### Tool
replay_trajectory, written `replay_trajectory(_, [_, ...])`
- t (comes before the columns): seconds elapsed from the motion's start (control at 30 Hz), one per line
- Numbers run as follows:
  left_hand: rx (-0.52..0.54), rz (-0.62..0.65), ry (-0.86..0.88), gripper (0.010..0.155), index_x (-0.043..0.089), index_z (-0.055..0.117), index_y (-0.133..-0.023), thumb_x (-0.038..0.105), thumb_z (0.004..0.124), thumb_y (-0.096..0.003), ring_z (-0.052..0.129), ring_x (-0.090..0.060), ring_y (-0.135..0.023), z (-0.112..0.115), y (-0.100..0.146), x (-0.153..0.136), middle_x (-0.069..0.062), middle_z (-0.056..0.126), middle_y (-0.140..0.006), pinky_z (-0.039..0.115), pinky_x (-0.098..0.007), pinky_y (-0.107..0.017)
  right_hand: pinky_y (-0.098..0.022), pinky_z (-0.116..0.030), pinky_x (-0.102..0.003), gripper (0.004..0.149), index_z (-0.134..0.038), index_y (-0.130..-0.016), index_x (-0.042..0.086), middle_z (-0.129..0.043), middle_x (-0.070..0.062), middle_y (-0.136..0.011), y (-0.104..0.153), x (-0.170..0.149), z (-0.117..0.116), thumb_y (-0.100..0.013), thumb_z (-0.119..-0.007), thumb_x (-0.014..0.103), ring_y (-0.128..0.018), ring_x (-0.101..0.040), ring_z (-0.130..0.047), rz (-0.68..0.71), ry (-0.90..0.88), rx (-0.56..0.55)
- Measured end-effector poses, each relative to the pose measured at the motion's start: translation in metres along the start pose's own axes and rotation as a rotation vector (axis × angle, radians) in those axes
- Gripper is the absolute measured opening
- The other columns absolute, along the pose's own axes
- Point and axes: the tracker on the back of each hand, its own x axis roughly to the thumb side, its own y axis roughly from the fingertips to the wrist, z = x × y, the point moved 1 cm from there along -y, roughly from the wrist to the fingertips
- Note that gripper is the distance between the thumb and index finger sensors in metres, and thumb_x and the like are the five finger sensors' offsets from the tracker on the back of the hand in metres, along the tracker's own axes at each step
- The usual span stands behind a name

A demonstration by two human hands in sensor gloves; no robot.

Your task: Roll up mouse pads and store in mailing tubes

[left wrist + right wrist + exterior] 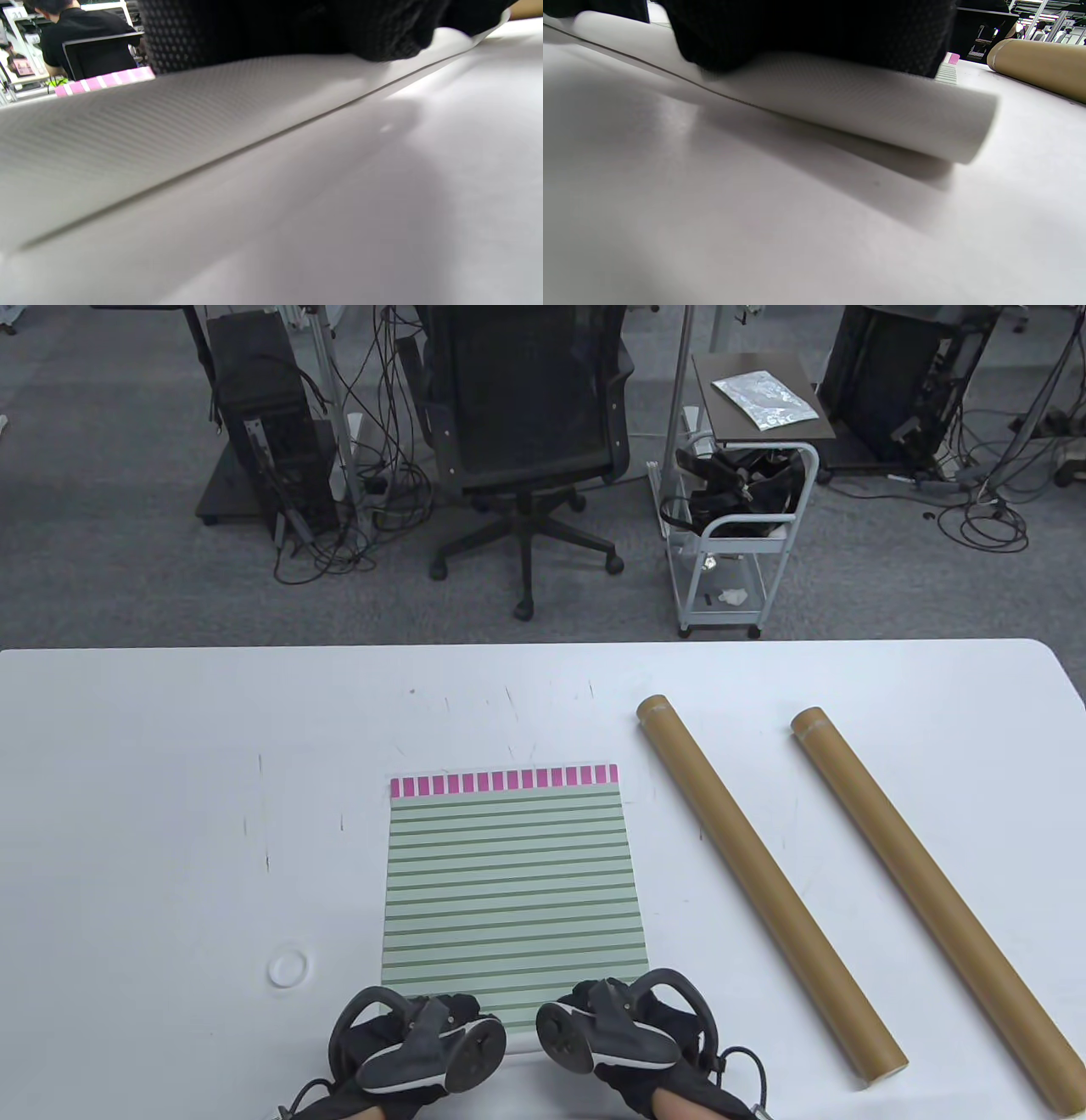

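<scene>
A green-striped mouse pad (512, 882) with a pink-checked far edge lies flat in the middle of the white table (170, 814). Its near edge is curled up into a roll, whose white underside shows in the left wrist view (169, 110) and the right wrist view (865, 106). My left hand (420, 1035) and right hand (611, 1027) both rest on that curled near edge, side by side, with the gloved fingers (814, 29) on top of the roll. Two brown mailing tubes (764, 882) (933, 899) lie to the right of the pad.
A small white cap ring (288, 966) lies left of the pad's near corner. Beyond the table's far edge are an office chair (526, 432), a white cart (738, 534) and cables on the carpet. The nearer tube's end shows in the right wrist view (1039, 67).
</scene>
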Motion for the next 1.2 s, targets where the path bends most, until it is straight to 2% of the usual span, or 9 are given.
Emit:
replay_trajectory(0.13, [-0.004, -0.031, 0.001, 0.041, 0.042, 0.081, -0.080, 0.043, 0.074, -0.0391, 0.101, -0.009, -0.056, 0.002, -0.004, -0.002, 0.013, 0.090, -0.073, 0.091, -0.019, -0.041, -0.063, -0.070, -0.046, 0.044, -0.068, -0.089, 0.032, -0.064, 0.001, -0.090, 0.002, 0.006, 0.000, -0.045, -0.072, 0.031, -0.071, -0.024, -0.075, 0.041, 0.121, 0.006])
replay_trajectory(0.27, [-0.066, -0.034, -0.033, 0.048, 0.045, 0.061, -0.088, 0.040, 0.070, -0.0405, 0.099, -0.009, -0.052, 0.004, -0.010, 0.001, 0.014, 0.087, -0.074, 0.089, -0.017, -0.037, -0.059, -0.076, -0.042, 0.046, -0.058, -0.091, 0.030, -0.067, 0.004, -0.085, 0.002, 0.014, -0.003, -0.047, -0.068, 0.026, -0.065, -0.019, -0.080, 0.077, 0.168, 0.044])
replay_trajectory(0.47, [-0.103, -0.045, -0.020, 0.042, 0.048, 0.069, -0.082, 0.037, 0.068, -0.0413, 0.097, -0.010, -0.056, 0.006, -0.015, 0.001, 0.014, 0.083, -0.080, 0.088, -0.020, -0.042, -0.057, -0.078, -0.041, 0.046, -0.068, -0.090, 0.027, -0.077, 0.004, -0.084, 0.004, 0.014, 0.002, -0.045, -0.075, 0.026, -0.067, -0.021, -0.087, 0.083, 0.142, 0.012])
replay_trajectory(0.6, [-0.120, -0.064, 0.044, 0.041, 0.049, 0.070, -0.080, 0.037, 0.069, -0.0412, 0.087, -0.011, -0.072, 0.008, -0.018, -0.006, 0.013, 0.073, -0.089, 0.082, -0.025, -0.055, -0.059, -0.076, -0.044, 0.061, -0.066, -0.094, 0.022, -0.075, 0.000, -0.088, 0.007, 0.014, -0.001, -0.038, -0.080, 0.041, -0.070, -0.025, -0.085, 0.103, 0.135, 0.023])
replay_trajectory(0.73, [-0.129, -0.063, 0.031, 0.042, 0.047, 0.066, -0.082, 0.037, 0.067, -0.0419, 0.085, -0.011, -0.069, 0.010, -0.017, -0.005, 0.012, 0.070, -0.088, 0.081, -0.025, -0.054, -0.055, -0.080, -0.041, 0.051, -0.071, -0.087, 0.024, -0.081, 0.004, -0.082, 0.004, 0.015, -0.001, -0.038, -0.080, 0.036, -0.064, -0.021, -0.090, 0.093, 0.179, -0.052])
replay_trajectory(0.9, [-0.084, -0.029, -0.057, 0.042, 0.042, 0.069, -0.083, 0.035, 0.071, -0.0416, 0.088, -0.006, -0.053, 0.003, -0.013, 0.004, 0.011, 0.078, -0.077, 0.083, -0.021, -0.041, -0.053, -0.081, -0.041, 0.049, -0.071, -0.088, 0.021, -0.083, 0.000, -0.082, 0.005, 0.020, -0.001, -0.041, -0.077, 0.032, -0.064, -0.022, -0.092, 0.091, 0.219, -0.056])
replay_trajectory(1.03, [-0.054, 0.007, -0.009, 0.043, 0.037, 0.076, -0.085, 0.037, 0.071, -0.0422, 0.093, -0.011, -0.065, 0.000, -0.005, 0.000, 0.011, 0.082, -0.081, 0.086, -0.026, -0.051, -0.050, -0.083, -0.038, 0.047, -0.072, -0.087, 0.021, -0.085, 0.000, -0.080, 0.003, 0.021, 0.000, -0.041, -0.076, 0.030, -0.062, -0.021, -0.094, 0.068, 0.238, -0.067])
replay_trajectory(1.1, [-0.067, 0.026, 0.046, 0.051, 0.035, 0.077, -0.088, 0.049, 0.074, -0.0385, 0.092, -0.013, -0.069, 0.000, -0.002, -0.003, 0.009, 0.082, -0.084, 0.085, -0.028, -0.055, -0.050, -0.084, -0.038, 0.047, -0.073, -0.087, 0.022, -0.086, 0.000, -0.079, 0.002, 0.018, 0.001, -0.041, -0.076, 0.030, -0.061, -0.020, -0.094, 0.056, 0.205, -0.066])
replay_trajectory(1.2, [-0.031, -0.001, -0.008, 0.052, 0.037, 0.077, -0.086, 0.051, 0.080, -0.0349, 0.094, -0.011, -0.068, 0.001, -0.003, -0.003, 0.012, 0.085, -0.082, 0.086, -0.027, -0.053, -0.049, -0.084, -0.037, 0.047, -0.074, -0.086, 0.023, -0.087, 0.001, -0.078, 0.001, 0.012, 0.002, -0.040, -0.076, 0.030, -0.060, -0.020, -0.094, 0.035, 0.153, -0.070])
